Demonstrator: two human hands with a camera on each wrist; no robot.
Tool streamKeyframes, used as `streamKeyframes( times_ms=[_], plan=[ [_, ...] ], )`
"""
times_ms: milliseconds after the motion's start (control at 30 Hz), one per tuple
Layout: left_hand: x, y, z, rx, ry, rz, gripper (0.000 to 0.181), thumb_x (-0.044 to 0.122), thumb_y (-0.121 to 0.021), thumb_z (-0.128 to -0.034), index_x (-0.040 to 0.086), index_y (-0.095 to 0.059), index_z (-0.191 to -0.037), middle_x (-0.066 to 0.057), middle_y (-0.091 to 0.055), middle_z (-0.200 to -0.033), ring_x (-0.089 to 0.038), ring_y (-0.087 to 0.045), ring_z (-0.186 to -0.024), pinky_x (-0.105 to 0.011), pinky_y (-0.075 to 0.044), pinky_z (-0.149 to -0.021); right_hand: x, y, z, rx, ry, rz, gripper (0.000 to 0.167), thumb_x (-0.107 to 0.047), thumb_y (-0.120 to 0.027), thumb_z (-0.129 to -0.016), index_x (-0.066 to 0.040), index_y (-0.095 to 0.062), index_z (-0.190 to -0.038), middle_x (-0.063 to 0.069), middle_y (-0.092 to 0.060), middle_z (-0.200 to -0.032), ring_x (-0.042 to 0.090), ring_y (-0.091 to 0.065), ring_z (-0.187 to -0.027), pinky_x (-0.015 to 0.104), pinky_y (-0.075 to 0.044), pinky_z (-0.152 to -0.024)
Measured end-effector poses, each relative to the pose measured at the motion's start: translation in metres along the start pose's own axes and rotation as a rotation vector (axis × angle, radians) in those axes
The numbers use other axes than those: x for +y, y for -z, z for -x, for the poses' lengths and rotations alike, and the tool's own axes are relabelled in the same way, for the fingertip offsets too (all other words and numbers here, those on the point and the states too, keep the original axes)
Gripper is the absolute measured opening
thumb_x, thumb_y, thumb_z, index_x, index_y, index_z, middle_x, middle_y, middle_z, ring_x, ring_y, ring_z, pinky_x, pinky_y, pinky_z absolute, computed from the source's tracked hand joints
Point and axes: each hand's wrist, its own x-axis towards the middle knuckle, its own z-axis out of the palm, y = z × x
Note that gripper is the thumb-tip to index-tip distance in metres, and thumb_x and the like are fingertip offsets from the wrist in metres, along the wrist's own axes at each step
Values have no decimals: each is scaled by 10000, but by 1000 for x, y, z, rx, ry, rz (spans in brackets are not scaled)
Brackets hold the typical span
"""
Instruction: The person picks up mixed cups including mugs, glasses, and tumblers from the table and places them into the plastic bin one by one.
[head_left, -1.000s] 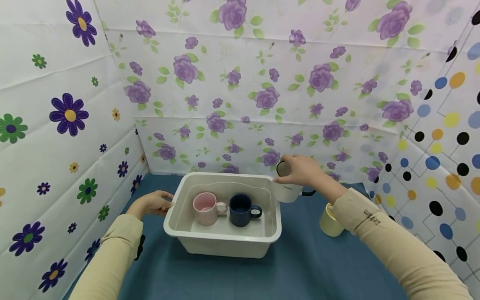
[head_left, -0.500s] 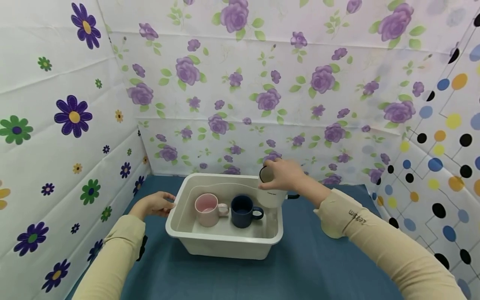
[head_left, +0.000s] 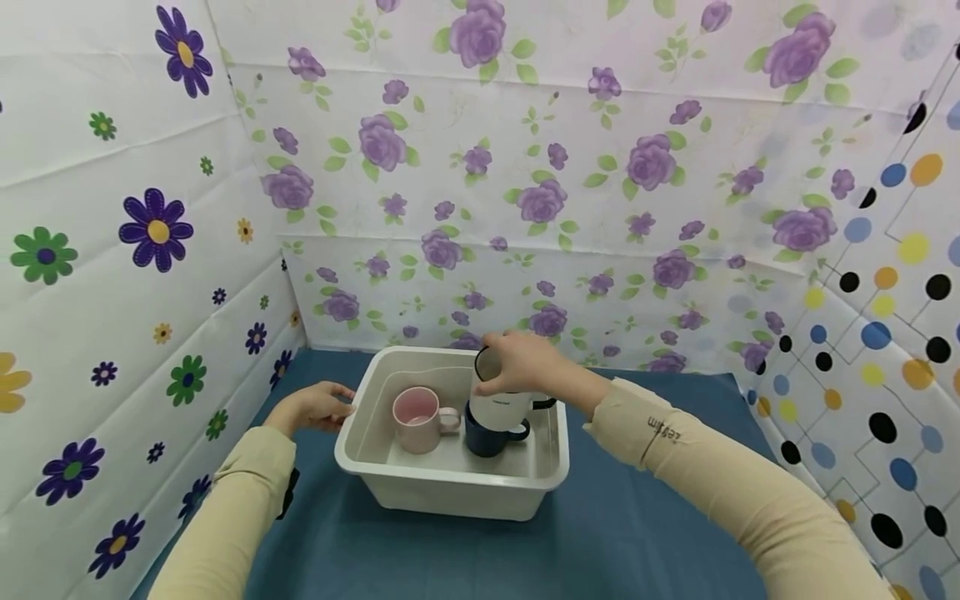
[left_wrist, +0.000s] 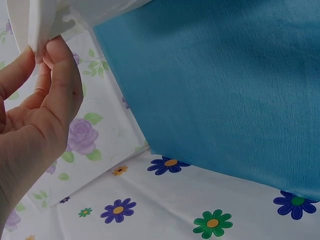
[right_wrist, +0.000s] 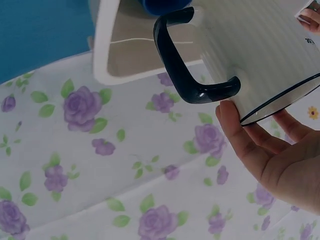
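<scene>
Patterned sheets (head_left: 420, 200) of flowers and dots stand on three sides of one blue tabletop (head_left: 637, 492). At the left, the left hand (head_left: 312, 407) pinches the left rim of a single off-white bin (head_left: 450, 476), thumb against bent fingers. Two mugs stand in the bin: first a pink mug (head_left: 417, 429), its handle pointing right, then a navy mug (head_left: 483, 443), its handle also to the right. Over the navy mug, within the bin's right half, the one white mug (head_left: 501, 411) hangs mouth up, long axis near upright, its black handle pointing right. From above, the right hand (head_left: 527, 364) grips it by the rim, fingers bent about the edge; whether white and navy touch cannot be told.
</scene>
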Motion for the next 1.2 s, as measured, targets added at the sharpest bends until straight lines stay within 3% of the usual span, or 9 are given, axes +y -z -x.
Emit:
streamKeyframes(
  times_ms=[133,500,867,1200],
  plan=[
    [0,-1,-1,1,1,15,440,60,-475,-973,-128,-339,-1348,-78,-561,-878,-112,-530,-712,-290,-544,-724,-12,0,-5,-22,10,31,741,-533,-679,-791,-140,-459,-1379,133,-566,-1286,298,-579,-1118,452,-506,-877],
    [0,0,-2,0,14,59,425,44,-467,-975,-120,-330,-1343,-84,-551,-872,-101,-526,-674,-254,-531,-668,-43,-12,-22,-47,66,143,687,-560,-686,-764,-166,-505,-1298,65,-620,-1185,224,-605,-1024,394,-529,-764],
    [2,-1,-2,-5,30,37,382,33,-458,-977,-118,-362,-1314,-64,-557,-797,-89,-530,-621,-245,-527,-638,-66,-27,-32,-58,136,113,610,-545,-703,-758,-167,-537,-1207,26,-643,-1142,193,-602,-1028,335,-517,-741],
    [7,0,-3,-18,67,17,387,50,-467,-977,-96,-365,-1321,-45,-535,-753,-89,-512,-625,-230,-518,-632,-81,-41,-43,-107,126,121,618,-551,-691,-771,-170,-539,-1233,16,-630,-1152,179,-598,-1019,323,-512,-765]
  ],
)
